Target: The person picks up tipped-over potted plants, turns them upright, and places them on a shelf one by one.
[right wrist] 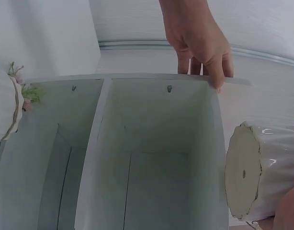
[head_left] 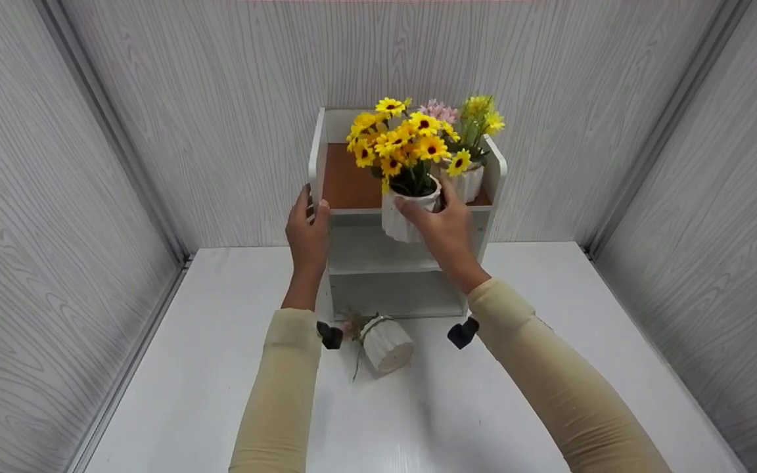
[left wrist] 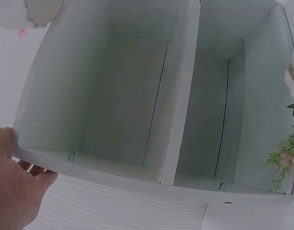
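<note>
A white shelf unit (head_left: 318, 148) with a brown top board stands against the back wall. My left hand (head_left: 307, 236) grips its left side panel near the top; in the left wrist view, thumb and fingers lie on either side of the panel's edge. My right hand (head_left: 449, 233) holds a white ribbed flowerpot (head_left: 399, 220) with yellow daisy-like artificial flowers (head_left: 405, 141), its thumb at the front rim. The pot hangs in front of the top board's edge, upright with a slight tilt. From the right wrist view its flat base (right wrist: 243, 172) shows beside the shelf.
On the top board's right side stands another white pot (head_left: 470, 180) with yellow flowers (head_left: 481, 117); pink blossoms (head_left: 439, 110) show beside them. A white pot with twine (head_left: 388, 345) lies on its side on the white table (head_left: 221, 368), before the shelf's lower compartment. Wood-grain panels enclose three sides.
</note>
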`<state>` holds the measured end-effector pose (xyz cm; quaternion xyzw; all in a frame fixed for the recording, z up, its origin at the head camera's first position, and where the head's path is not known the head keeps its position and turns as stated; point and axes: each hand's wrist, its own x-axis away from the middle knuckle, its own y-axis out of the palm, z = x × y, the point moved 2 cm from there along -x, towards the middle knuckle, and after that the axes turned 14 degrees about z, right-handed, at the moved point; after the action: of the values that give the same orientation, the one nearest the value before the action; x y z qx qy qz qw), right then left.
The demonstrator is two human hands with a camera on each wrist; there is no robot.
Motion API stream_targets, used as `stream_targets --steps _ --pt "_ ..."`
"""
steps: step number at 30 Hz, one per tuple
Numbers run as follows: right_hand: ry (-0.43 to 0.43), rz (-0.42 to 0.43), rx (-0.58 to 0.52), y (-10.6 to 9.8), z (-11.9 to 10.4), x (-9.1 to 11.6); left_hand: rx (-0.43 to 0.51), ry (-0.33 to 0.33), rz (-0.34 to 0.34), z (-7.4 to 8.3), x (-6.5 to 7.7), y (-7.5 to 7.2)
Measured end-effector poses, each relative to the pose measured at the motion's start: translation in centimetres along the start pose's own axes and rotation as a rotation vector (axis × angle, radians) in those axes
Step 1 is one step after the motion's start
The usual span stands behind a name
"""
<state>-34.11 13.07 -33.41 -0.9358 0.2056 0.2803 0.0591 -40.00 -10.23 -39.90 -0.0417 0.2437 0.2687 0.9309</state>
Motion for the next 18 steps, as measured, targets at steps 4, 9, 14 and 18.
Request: stream_targets --steps 4,9,14,18 --pt "-0.018 0.005 0.005 0.9 -0.3 -0.4 -0.009 0.003 0.003 -0.1 -0.1 0.0" --pt "-0.031 0.036 0.02 1.8 -0.4 -1.1 -0.024 0.009 0.008 0.0 -0.1 -0.1" --pt "-0.008 0.064 0.016 3.0 0.0 -1.7 -0.015 0.002 0.003 0.1 -0.1 -0.2" --pt "0.009 0.071 0.028 3.9 0.5 -2.2 -0.006 0.005 0.004 0.0 -0.2 -0.2"
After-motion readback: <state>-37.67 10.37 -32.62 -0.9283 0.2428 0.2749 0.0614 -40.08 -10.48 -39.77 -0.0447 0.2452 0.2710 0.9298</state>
